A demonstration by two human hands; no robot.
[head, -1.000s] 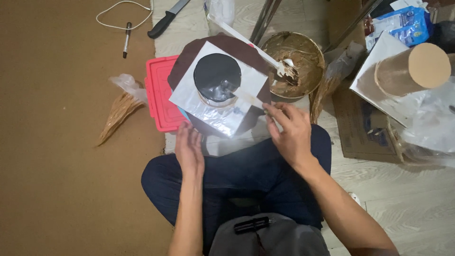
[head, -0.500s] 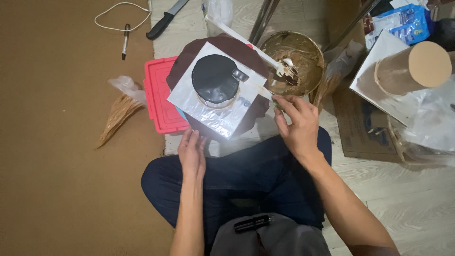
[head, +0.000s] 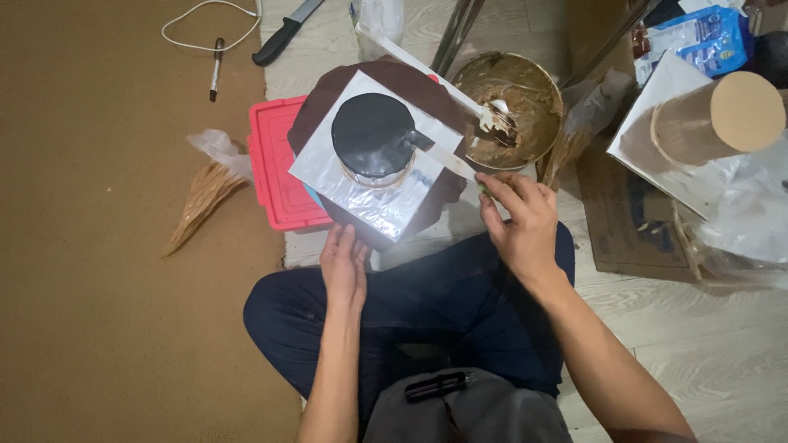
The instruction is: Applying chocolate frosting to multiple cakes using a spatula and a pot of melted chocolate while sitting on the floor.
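A small round cake (head: 373, 135) coated in dark glaze stands on a square of silver foil (head: 369, 197) laid over a dark round board (head: 443, 193). My right hand (head: 517, 221) grips a palette knife (head: 439, 156) by its handle, its dark-smeared blade touching the cake's right side. Just below the foil's near corner, my left hand (head: 345, 267) rests flat with its fingers together, holding nothing.
A red plastic lid (head: 275, 172) lies under the board. A bowl of brown cream (head: 509, 107) with a white spatula sits at the right. A filled piping bag (head: 201, 193), a pen (head: 216, 70), a black-handled knife (head: 287, 33), a cardboard tube (head: 714, 115) and boxes lie around.
My right hand has drawn rightward and slightly down, pulling the knife so that only the blade's tip meets the cake's side. My left hand has hardly moved.
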